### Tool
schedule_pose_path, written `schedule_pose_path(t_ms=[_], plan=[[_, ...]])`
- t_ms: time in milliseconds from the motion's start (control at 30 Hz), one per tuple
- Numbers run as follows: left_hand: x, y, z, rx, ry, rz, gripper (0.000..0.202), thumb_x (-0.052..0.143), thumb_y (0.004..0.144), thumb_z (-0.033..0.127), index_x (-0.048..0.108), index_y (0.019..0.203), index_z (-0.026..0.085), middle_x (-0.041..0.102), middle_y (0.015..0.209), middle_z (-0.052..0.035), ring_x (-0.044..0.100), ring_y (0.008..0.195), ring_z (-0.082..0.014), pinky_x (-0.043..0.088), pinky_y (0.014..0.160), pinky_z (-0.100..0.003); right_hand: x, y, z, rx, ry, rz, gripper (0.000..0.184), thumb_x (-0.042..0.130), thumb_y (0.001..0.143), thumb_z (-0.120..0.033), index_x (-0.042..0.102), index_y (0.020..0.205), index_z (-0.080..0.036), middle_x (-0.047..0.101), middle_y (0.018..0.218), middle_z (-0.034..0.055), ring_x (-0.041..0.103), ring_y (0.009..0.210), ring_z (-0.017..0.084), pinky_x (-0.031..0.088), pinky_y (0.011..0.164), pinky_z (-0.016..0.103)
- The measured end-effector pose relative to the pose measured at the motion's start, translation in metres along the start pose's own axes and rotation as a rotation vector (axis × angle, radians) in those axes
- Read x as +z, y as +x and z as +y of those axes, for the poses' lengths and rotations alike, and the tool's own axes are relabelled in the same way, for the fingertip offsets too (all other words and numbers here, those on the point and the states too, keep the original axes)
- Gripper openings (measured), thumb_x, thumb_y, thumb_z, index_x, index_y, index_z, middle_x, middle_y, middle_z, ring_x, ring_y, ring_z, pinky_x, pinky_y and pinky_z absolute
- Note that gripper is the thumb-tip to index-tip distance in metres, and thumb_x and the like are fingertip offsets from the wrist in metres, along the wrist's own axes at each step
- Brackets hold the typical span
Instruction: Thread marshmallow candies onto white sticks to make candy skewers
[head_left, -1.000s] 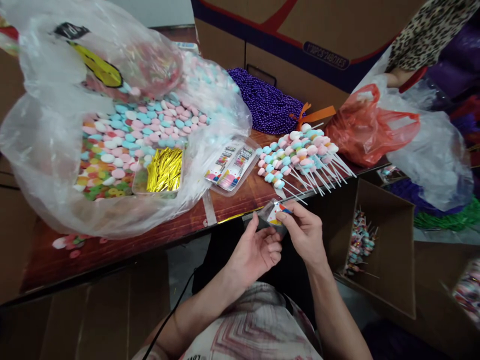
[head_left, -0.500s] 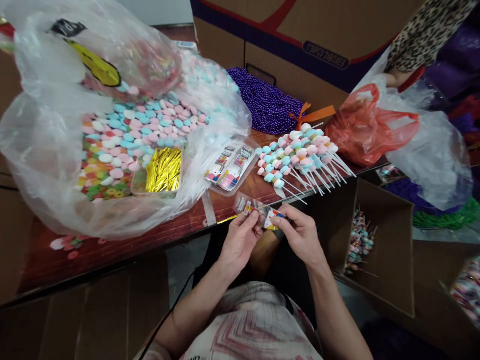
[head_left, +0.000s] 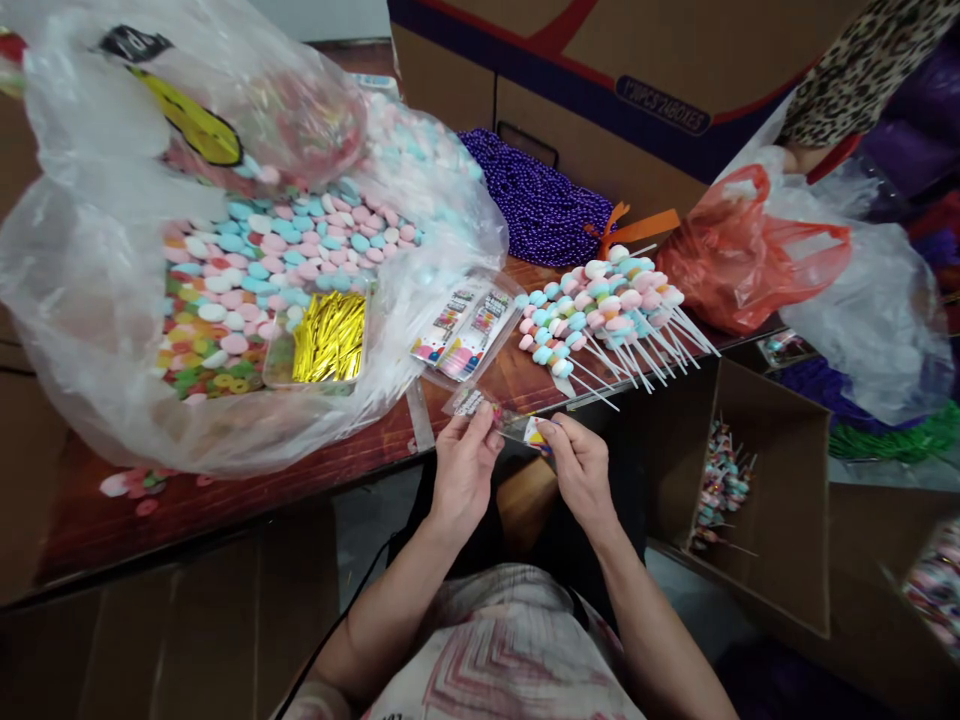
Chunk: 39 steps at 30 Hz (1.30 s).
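Between my hands, just off the table's front edge, is a small clear printed plastic bag [head_left: 514, 427]. My left hand [head_left: 466, 462] pinches its upper-left part between thumb and fingers. My right hand [head_left: 579, 462] pinches the other end, by a white, yellow and blue printed patch. Beyond them, a clear plastic tray [head_left: 489, 364] holds more printed bags [head_left: 477, 325] lying flat. To the right of it, candy skewers [head_left: 600, 305] on white sticks, strung with pink, blue and white pieces, lie in a pile at the table edge.
A large clear bag [head_left: 82, 300] of loose candies spreads over the left; a box of gold twist ties [head_left: 328, 340] sits in it. Purple beads [head_left: 536, 205] and a red plastic bag [head_left: 742, 260] lie behind. An open carton [head_left: 780, 510] stands lower right. Another person's leopard-print sleeve [head_left: 862, 65] shows.
My right hand has moved slightly left and down, and my left hand a little left and up. The bag between them appears stretched straighter. Both hands still grip it.
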<state>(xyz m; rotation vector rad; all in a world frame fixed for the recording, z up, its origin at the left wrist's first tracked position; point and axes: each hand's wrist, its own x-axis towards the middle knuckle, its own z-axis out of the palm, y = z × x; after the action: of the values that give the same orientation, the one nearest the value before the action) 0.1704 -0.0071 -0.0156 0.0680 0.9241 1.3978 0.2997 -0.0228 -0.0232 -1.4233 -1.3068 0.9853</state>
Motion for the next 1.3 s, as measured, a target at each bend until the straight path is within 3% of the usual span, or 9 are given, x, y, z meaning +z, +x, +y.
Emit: schedule_pose_path(t_ms=[167, 300, 567, 667, 800, 867, 967, 1133, 1300], plan=[[0.005, 0.002, 0.001, 0.164, 0.003, 0.037, 0.035, 0.093, 0.058, 0.036, 0.069, 0.072, 0.016, 0.065, 0.070, 0.0031, 0.055, 0.060, -0.0048, 0.041, 0.053, -0.017, 0.008, 0.003, -0.002, 0.087, 0.117, 0.044, 0.045, 0.056, 0.094, -0.045, 0.049, 0.058, -0.019, 0.041, 0.055, -0.0043, 0.036, 0.052, 0.009, 0.028, 0.050, 0.024], [0.006, 0.006, 0.006, 0.110, 0.011, 0.020, 0.035, 0.095, 0.054, 0.027, 0.070, 0.075, 0.017, 0.068, 0.074, 0.0018, 0.059, 0.064, -0.0061, 0.040, 0.053, -0.017, 0.006, 0.010, -0.003, 0.087, 0.103, 0.019, 0.048, 0.056, 0.093, -0.048, 0.049, 0.056, -0.018, 0.040, 0.052, -0.0044, 0.034, 0.051, 0.008, 0.028, 0.050, 0.025], [0.011, 0.013, 0.006, 0.247, -0.037, 0.083, 0.036, 0.094, 0.057, 0.034, 0.068, 0.079, 0.019, 0.066, 0.076, 0.0055, 0.059, 0.064, -0.0037, 0.044, 0.058, -0.016, 0.009, 0.029, -0.014, -0.072, -0.031, 0.121, 0.051, 0.053, 0.096, -0.046, 0.039, 0.054, -0.020, 0.035, 0.052, -0.0051, 0.032, 0.051, 0.009, 0.029, 0.052, 0.025], [0.009, 0.016, 0.011, 0.240, -0.064, 0.109, 0.038, 0.094, 0.057, 0.032, 0.070, 0.083, 0.020, 0.069, 0.079, 0.0052, 0.062, 0.067, -0.0043, 0.047, 0.065, -0.017, -0.001, 0.043, -0.014, -0.166, -0.248, 0.215, 0.045, 0.049, 0.098, -0.042, 0.050, 0.059, -0.020, 0.047, 0.056, -0.0029, 0.040, 0.054, 0.011, 0.034, 0.057, 0.027], [0.006, 0.020, 0.022, 0.186, -0.091, 0.124, 0.038, 0.094, 0.057, 0.031, 0.069, 0.084, 0.020, 0.073, 0.082, 0.0033, 0.065, 0.072, -0.0070, 0.049, 0.071, -0.020, -0.027, 0.071, -0.004, -0.292, -0.842, 0.358, 0.027, 0.050, 0.097, -0.033, 0.066, 0.081, -0.018, 0.066, 0.084, 0.0081, 0.053, 0.076, 0.020, 0.036, 0.073, 0.033], [0.005, 0.021, 0.027, 0.144, -0.104, 0.125, 0.037, 0.094, 0.058, 0.030, 0.069, 0.084, 0.020, 0.074, 0.084, 0.0027, 0.067, 0.074, -0.0076, 0.049, 0.072, -0.021, -0.036, 0.082, 0.004, -0.295, -1.091, 0.350, 0.023, 0.051, 0.096, -0.029, 0.069, 0.089, -0.017, 0.068, 0.094, 0.0126, 0.053, 0.085, 0.024, 0.033, 0.076, 0.036], [0.004, 0.023, 0.030, 0.124, -0.129, 0.119, 0.034, 0.093, 0.061, 0.029, 0.069, 0.084, 0.020, 0.073, 0.084, 0.0030, 0.067, 0.075, -0.0077, 0.049, 0.072, -0.021, -0.042, 0.093, 0.015, -0.312, -1.265, 0.291, 0.024, 0.050, 0.096, -0.026, 0.070, 0.087, -0.016, 0.068, 0.093, 0.0144, 0.052, 0.087, 0.027, 0.030, 0.074, 0.038], [-0.002, 0.029, 0.031, 0.200, -0.111, 0.105, 0.033, 0.091, 0.064, 0.033, 0.069, 0.084, 0.021, 0.073, 0.086, 0.0015, 0.067, 0.078, -0.0098, 0.050, 0.074, -0.024, -0.039, 0.098, 0.029, -0.427, -1.182, 0.328, 0.028, 0.047, 0.098, -0.027, 0.067, 0.081, -0.017, 0.063, 0.082, 0.0117, 0.050, 0.082, 0.025, 0.029, 0.074, 0.038], [-0.002, 0.037, 0.034, 0.327, -0.070, 0.104, 0.032, 0.088, 0.067, 0.039, 0.067, 0.082, 0.021, 0.073, 0.084, 0.0010, 0.068, 0.080, -0.0116, 0.051, 0.078, -0.026, -0.042, 0.082, 0.028, -0.373, -0.953, 0.451, 0.023, 0.050, 0.097, -0.027, 0.064, 0.082, -0.018, 0.061, 0.083, 0.0092, 0.053, 0.082, 0.024, 0.035, 0.078, 0.038]])
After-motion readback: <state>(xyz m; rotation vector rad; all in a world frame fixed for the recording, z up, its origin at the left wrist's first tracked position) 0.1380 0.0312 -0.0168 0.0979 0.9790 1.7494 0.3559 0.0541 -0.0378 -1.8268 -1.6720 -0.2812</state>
